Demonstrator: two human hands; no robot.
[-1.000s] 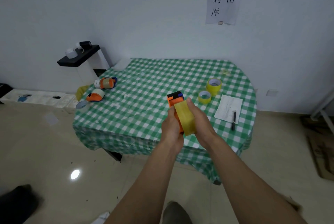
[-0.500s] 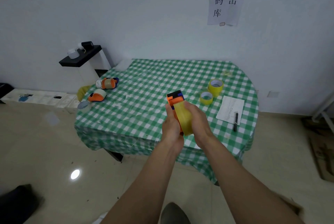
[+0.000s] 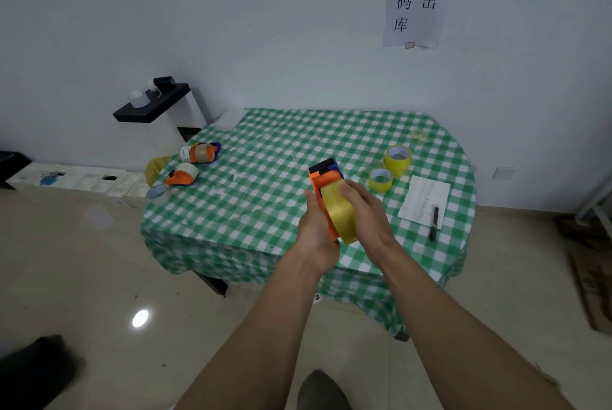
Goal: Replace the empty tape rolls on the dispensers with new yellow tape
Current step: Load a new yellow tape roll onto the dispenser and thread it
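Holding the orange dispenser (image 3: 323, 177) in the air over the near edge of the surface (image 3: 265, 197), the left hand (image 3: 316, 230) wraps its fingers round the body. The right hand (image 3: 366, 211) curls over the outer band of the yellow tape roll (image 3: 341, 214), which is pressed against the dispenser's right side. The roll looks light, with a stiff core and a slick face, so gripping across its rim seems surest. Spare yellow rolls (image 3: 397, 158) lie to the right and the other dispensers (image 3: 200, 153) at far left.
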